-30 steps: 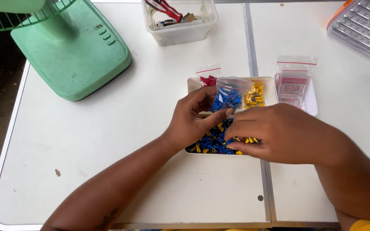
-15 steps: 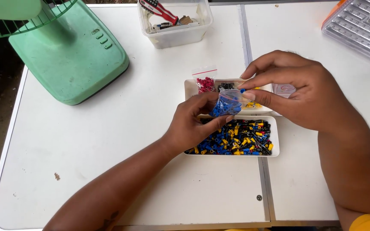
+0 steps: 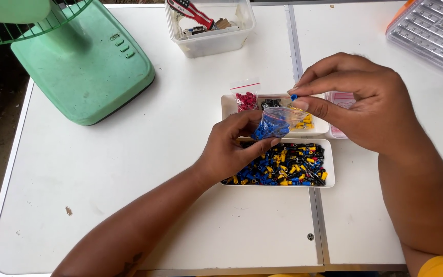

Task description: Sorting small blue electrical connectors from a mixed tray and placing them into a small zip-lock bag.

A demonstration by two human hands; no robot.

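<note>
In the middle of the frame, the left hand (image 3: 232,149) has its fingers curled tight around a small clear bag (image 3: 275,123) full of little blue pieces, and holds it up just above a white tray (image 3: 329,177) packed with blue, yellow and black bits. Just to the right, the right hand (image 3: 360,107) pinches one tiny blue piece (image 3: 294,97) between thumb and finger, right over the top of the bag. A green fan (image 3: 83,66) sits at the upper left of the white table (image 3: 129,195), and a clear tub (image 3: 211,41) with tools is at the top middle.
</note>
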